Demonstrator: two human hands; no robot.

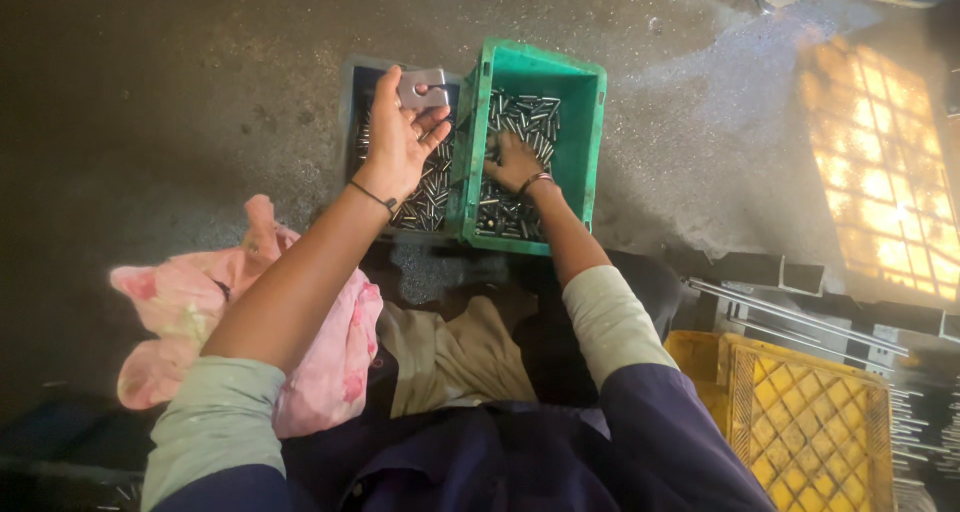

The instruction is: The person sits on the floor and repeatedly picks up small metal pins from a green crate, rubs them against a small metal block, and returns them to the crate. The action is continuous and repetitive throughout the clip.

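Observation:
My left hand (pixel 398 137) is raised over a dark blue crate (pixel 356 84) of small metal pins and holds a flat grey metal gauge plate (pixel 423 89) between thumb and fingers. My right hand (pixel 515 162) reaches down into the green plastic crate (pixel 582 122) beside it, fingers buried among several short shiny metal pins (pixel 520 112). Whether it grips any pin is hidden. Both crates sit side by side on the floor in front of my knees.
A pink cloth (pixel 200 292) lies at my left knee. A yellow lattice crate (pixel 810 422) stands at the right, with long metal rods (pixel 800 317) and dark metal sections behind it. The floor (pixel 150 92) is dark concrete, sunlit at the far right.

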